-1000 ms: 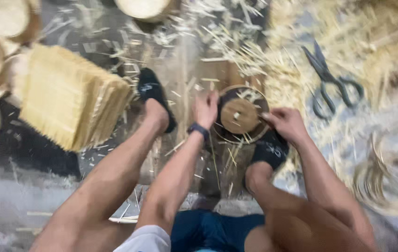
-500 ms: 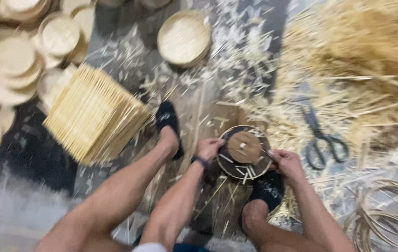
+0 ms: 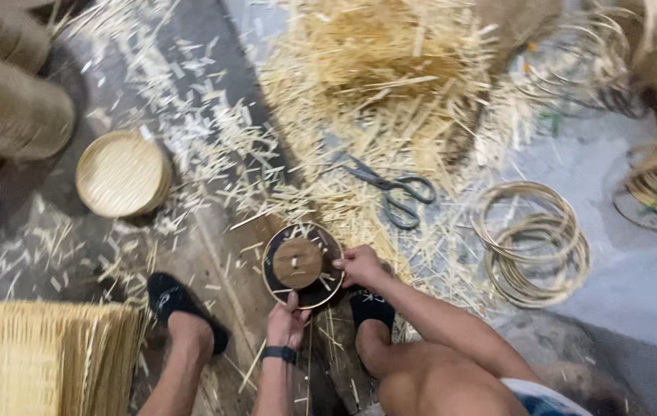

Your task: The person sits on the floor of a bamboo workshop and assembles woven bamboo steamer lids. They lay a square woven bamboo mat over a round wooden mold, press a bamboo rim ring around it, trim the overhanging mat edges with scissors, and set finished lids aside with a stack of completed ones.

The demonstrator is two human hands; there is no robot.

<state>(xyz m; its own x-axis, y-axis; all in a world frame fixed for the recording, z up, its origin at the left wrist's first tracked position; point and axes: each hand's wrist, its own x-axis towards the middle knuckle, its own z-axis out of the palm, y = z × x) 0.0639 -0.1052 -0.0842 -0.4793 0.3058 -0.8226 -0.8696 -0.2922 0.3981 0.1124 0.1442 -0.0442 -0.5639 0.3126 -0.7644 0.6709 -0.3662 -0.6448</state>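
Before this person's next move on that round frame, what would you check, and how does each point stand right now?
1. Left hand grips the near rim of the round frame: ok.
2. Right hand holds its right edge: ok.
3. Frame steadied between both feet: cannot tell.
4. Scissors lie apart from both hands: ok.
5. Floor around the frame free of bamboo splinters: not ok.
6. Spare hoops lie to the right: ok.

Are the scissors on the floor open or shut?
Nearly shut: the scissors lie flat among bamboo offcuts, blades together, handle loops side by side.
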